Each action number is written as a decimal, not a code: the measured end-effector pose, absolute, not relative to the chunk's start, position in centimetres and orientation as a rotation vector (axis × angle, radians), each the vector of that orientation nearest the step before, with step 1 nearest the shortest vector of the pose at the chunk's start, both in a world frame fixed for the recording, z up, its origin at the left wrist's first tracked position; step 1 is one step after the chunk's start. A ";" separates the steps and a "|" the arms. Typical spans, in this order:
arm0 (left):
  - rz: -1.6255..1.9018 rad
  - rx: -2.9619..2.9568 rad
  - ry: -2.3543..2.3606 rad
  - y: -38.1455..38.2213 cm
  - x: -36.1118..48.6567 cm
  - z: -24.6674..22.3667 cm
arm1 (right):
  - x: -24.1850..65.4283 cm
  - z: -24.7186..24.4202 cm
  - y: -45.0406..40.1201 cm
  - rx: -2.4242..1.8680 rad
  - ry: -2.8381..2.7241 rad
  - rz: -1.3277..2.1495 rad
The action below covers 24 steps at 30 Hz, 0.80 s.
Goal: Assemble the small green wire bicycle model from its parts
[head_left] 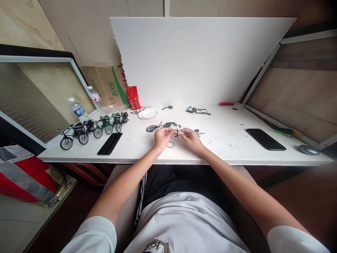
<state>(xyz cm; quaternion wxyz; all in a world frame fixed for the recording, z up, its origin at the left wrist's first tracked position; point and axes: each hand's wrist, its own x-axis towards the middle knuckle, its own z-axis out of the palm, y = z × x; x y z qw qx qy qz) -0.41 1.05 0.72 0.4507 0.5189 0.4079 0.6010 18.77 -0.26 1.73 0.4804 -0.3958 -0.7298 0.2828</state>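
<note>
Miniature bicycle wheel point(176, 133), pinched between the fingers point(171, 131) of the left hand point(161, 138) and right hand point(192, 139), over the tabletop point(226, 140) near its front edge. Just below, a thin black ring point(171, 147); to the left, a smartphone point(110, 144) in front of a row of assembled miniature bicycles point(105, 121).

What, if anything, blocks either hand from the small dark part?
Nothing visible: left hand and right hand both meet at the small dark part. The thin ring lies on the white table nearer the camera, not between.
</note>
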 end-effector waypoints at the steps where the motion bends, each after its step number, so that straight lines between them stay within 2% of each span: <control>1: 1.476 1.270 1.023 1.0 -0.4 0.8 | 18.7 1.7 -0.3 -0.962 -1.782 0.709; 10: 1.441 1.498 1.046 1.8 -1.4 0.5 | 18.7 2.1 -0.6 -0.988 -1.733 0.741; 16: 1.537 1.958 1.478 3.8 -6.4 2.0 | 18.6 2.3 -0.9 -1.074 -1.681 0.690; 24: 1.186 2.007 1.671 3.6 -7.5 2.5 | 18.6 2.0 -0.7 -1.158 -1.714 0.522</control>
